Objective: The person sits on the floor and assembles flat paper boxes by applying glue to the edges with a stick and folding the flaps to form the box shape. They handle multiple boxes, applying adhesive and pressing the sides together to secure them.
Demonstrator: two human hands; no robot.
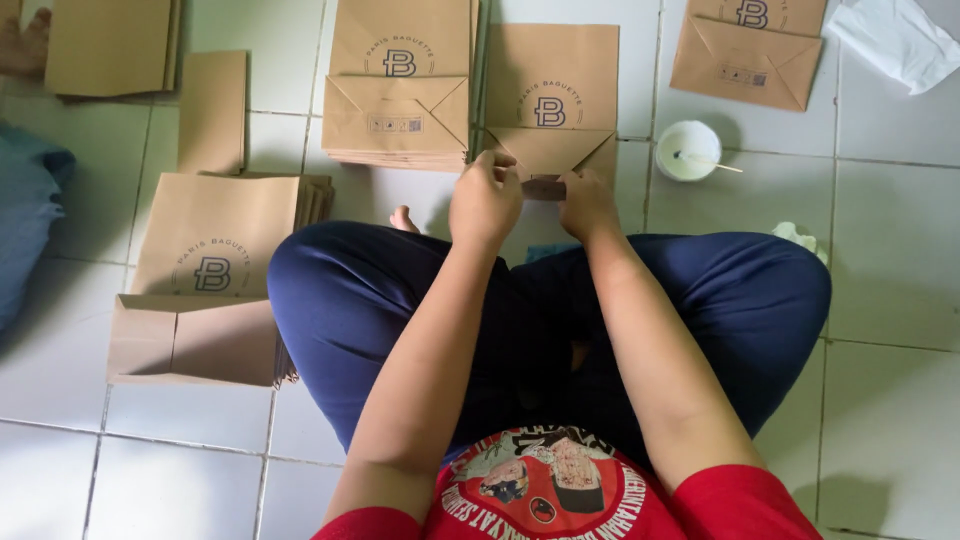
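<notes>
Seated cross-legged on the tiled floor (890, 250), we pinch the bottom flap of a brown paper bag (552, 95) with left hand (485, 200) and right hand (588, 203), both closed on it just beyond our knees. Pressing evenly should keep the fold square. A white bowl (688, 150) sits to its right.
</notes>
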